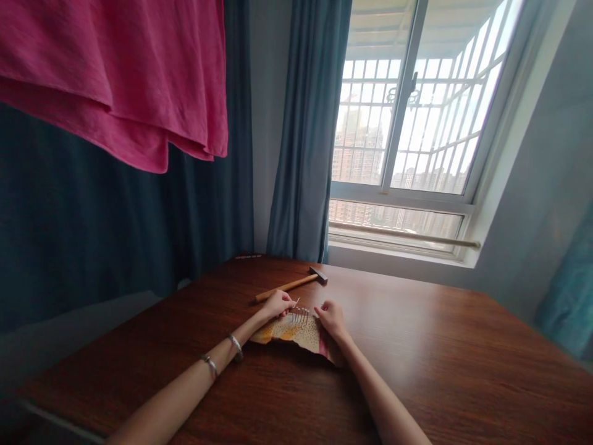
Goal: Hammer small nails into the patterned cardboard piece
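Note:
A piece of board [301,337] with an uneven front edge, many small holes and yellow and pink patches, lies on the wooden table. Several nails [301,316] stand upright in a row near its far edge. My left hand [278,304] is closed in a pinch at the left of that row, with a thin, light nail [296,303] poking up from its fingertips. To the right of the row, over the board's far right corner, my right hand [330,316] is closed; what its fingers hold, if anything, is hidden.
A hammer [287,287] with a wooden handle lies just beyond the board, its dark head to the right. Blue curtains [303,136] and a barred window [403,154] stand behind the table [417,352]. Pink cloth [139,74] hangs at the upper left.

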Tool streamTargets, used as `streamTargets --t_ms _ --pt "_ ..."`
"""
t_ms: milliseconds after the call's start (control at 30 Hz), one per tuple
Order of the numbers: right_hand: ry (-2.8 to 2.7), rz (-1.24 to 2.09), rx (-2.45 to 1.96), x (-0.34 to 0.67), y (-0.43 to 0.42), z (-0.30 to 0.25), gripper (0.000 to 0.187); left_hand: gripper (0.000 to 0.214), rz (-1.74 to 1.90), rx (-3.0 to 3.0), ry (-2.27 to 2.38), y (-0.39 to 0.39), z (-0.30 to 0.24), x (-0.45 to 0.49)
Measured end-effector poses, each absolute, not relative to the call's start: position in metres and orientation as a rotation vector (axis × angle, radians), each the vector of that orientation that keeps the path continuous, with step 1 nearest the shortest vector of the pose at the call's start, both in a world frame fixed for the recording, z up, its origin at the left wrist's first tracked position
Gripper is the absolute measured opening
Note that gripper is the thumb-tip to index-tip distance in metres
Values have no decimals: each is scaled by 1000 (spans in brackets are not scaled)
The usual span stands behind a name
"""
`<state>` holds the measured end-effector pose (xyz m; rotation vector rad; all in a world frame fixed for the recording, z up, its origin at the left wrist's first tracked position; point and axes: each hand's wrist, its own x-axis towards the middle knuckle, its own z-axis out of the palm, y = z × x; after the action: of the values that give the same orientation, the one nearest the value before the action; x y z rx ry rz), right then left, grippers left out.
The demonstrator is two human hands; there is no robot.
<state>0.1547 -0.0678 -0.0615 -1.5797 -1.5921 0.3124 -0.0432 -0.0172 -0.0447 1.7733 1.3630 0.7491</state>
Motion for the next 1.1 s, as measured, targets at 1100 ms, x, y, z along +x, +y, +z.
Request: streamTargets --t_ms 1100 --pt "-2005 370 -1215 150 -96 -49 11 26 605 1978 1005 -45 -18 -65"
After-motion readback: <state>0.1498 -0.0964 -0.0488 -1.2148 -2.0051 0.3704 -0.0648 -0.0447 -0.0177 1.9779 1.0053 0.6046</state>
